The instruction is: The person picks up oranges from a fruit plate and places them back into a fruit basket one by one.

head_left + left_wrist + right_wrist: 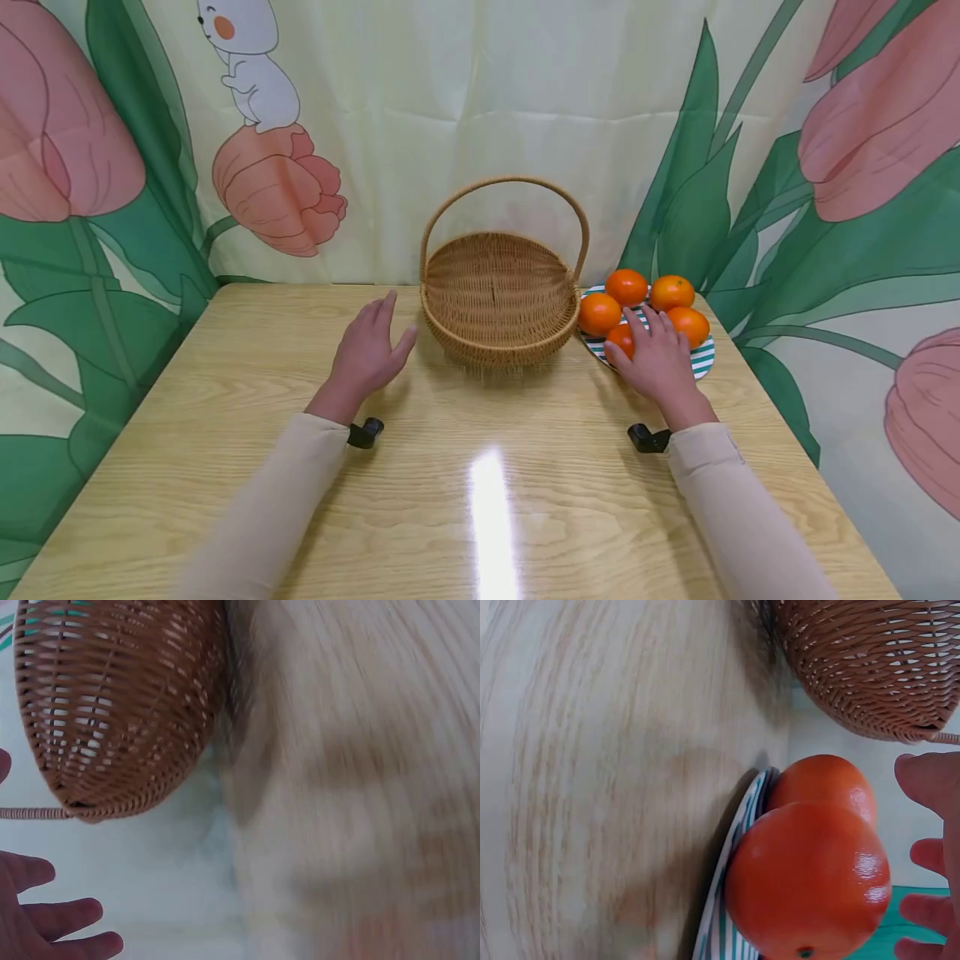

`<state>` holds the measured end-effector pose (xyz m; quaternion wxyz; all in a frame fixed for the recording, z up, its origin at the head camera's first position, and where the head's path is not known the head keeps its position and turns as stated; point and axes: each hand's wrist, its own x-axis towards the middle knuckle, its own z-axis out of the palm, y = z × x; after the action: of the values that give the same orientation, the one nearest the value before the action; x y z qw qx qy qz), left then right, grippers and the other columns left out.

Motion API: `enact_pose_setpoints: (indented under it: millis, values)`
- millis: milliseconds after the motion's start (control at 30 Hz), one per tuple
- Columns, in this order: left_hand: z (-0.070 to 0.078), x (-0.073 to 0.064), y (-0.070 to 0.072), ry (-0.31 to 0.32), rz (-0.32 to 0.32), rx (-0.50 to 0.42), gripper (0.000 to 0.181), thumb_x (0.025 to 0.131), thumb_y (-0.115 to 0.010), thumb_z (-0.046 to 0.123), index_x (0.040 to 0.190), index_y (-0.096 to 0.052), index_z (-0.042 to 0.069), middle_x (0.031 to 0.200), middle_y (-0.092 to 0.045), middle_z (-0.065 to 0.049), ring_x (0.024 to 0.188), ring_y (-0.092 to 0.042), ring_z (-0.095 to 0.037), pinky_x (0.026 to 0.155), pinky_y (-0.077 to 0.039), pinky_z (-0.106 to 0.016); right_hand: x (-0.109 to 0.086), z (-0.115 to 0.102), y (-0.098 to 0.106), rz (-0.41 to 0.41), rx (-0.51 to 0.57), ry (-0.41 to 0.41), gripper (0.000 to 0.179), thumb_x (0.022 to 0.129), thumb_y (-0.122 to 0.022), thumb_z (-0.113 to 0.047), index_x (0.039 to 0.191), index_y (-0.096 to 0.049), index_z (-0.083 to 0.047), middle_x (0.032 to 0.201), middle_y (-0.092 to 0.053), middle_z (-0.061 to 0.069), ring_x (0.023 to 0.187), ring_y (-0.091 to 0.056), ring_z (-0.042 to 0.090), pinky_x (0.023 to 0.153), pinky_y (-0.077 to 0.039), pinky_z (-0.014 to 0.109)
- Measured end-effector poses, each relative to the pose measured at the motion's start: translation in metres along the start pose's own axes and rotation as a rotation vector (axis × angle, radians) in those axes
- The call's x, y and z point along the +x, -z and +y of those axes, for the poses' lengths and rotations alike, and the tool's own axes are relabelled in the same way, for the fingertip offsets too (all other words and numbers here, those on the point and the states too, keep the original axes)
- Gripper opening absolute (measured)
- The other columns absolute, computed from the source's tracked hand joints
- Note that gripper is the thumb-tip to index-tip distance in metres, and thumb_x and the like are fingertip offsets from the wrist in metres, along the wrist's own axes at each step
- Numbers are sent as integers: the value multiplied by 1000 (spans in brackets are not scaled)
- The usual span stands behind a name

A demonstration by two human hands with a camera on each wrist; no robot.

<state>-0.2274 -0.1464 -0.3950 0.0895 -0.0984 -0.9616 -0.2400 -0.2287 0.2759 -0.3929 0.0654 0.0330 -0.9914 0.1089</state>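
Observation:
A wicker basket (495, 292) with a tall arched handle stands at the back middle of the table. My left hand (367, 354) hovers to its left, fingers and thumb spread, holding nothing. At the back right, several oranges (598, 314) sit on a plate with green and white stripes (702, 360). Above the nearest orange (806, 881) is my right hand (660, 362), its fingers extended and spread. The right wrist view shows a gap between that orange and the thumb. From the head view, the hand partly covers the nearest orange.
The wooden table (420, 500) ends at the back against a curtain (465, 142) printed with tulips and a white cartoon animal. The plate's left edge is close to the basket's right side. A black wrist camera (365, 433) is strapped at each cuff.

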Motion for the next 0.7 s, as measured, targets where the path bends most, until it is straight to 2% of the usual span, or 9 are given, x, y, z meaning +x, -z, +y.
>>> enact_pose_setpoints:
  millis: [300,567,700]
  values:
    - [8,5,-16,52,-26,-197,72,100,-33,57,157,-11,20,158,-24,-18,144,-27,-38,112,-31,-60,2,6,-10,47,25,25,70,97,-50,-46,151,-29,-7,152,-23,31,139,-19,51,110,-18,70]
    - [12,11,-26,49,-23,-334,70,99,-33,59,157,-9,28,161,-20,-12,145,-26,-38,113,-29,-60,4,9,-17,82,49,40,71,96,-53,-45,149,-31,-3,149,-26,33,136,-23,52,110,-23,67]
    - [13,13,-32,42,6,-395,69,100,-36,56,157,-11,28,161,-20,-9,146,-24,-36,114,-28,-60,5,11,-22,87,62,33,72,95,-55,-45,149,-31,-4,149,-26,32,136,-23,51,111,-23,66]
